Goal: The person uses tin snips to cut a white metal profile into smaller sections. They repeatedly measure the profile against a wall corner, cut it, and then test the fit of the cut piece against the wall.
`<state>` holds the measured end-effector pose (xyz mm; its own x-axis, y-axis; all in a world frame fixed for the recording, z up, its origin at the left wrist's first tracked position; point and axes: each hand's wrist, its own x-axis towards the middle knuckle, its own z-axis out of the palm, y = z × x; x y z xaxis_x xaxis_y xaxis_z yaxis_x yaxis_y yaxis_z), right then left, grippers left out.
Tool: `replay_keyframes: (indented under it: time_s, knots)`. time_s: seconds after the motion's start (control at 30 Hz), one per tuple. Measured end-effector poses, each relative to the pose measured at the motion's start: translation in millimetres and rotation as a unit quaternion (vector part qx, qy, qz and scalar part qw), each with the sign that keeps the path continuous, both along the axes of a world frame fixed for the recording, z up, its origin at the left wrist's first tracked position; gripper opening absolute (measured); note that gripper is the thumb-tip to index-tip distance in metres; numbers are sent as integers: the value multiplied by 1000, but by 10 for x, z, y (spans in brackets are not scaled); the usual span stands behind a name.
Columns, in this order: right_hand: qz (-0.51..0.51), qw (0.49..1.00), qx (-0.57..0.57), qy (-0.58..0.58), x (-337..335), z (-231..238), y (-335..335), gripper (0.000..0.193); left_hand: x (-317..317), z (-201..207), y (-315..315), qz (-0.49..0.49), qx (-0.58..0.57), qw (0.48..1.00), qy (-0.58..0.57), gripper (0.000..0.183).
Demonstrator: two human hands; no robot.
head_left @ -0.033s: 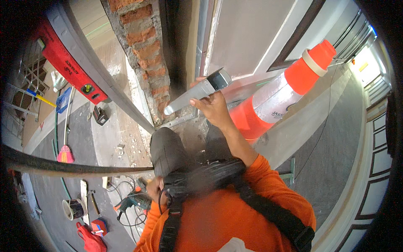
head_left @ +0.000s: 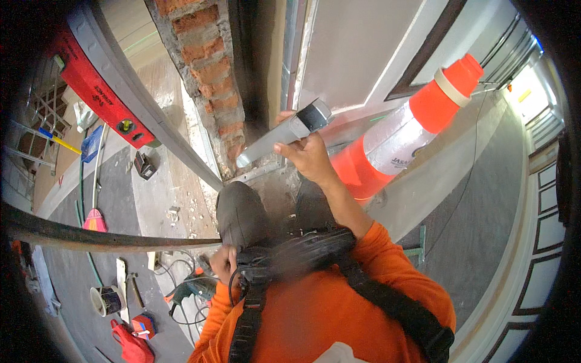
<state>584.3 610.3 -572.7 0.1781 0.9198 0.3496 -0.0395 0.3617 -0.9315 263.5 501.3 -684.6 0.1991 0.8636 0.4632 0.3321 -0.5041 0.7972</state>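
My right hand [head_left: 308,156] grips a grey hollow rectangular metal tube [head_left: 275,137], thumb on the near side and fingertips showing beyond it. The tube lies slanted, its dark open end up and right, its other end beside the foot of the broken brick wall edge [head_left: 215,72]. Down at my waist, my left hand [head_left: 224,264] is curled beside the black waist pouch [head_left: 290,254]; what its fingers hold, if anything, is hidden. An orange-and-white traffic cone [head_left: 387,142] leans just right of my right forearm.
A red spirit level [head_left: 100,100] rests along a grey metal frame [head_left: 139,91] at left. On the floor lie a green power drill [head_left: 187,290] with cable, a hammer [head_left: 136,290], a tape roll [head_left: 106,300], a red bag [head_left: 130,346] and a pink broom [head_left: 95,220]. Panelled door [head_left: 363,54] ahead.
My left hand has moved slightly forward beside the pouch. The right hand and the tube look almost unmoved.
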Motion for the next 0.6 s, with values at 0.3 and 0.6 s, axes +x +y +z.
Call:
replay_keyframes:
  time_s: [0.3,0.6]
  knots:
    - [143,989,-43,-4,10,-103,-350,70,1294,1193,1126,-117,94,987,63,70]
    - [7,900,-219,-378,793,-1412,-354,43,630,1419,571,-59,-229,963,125,68]
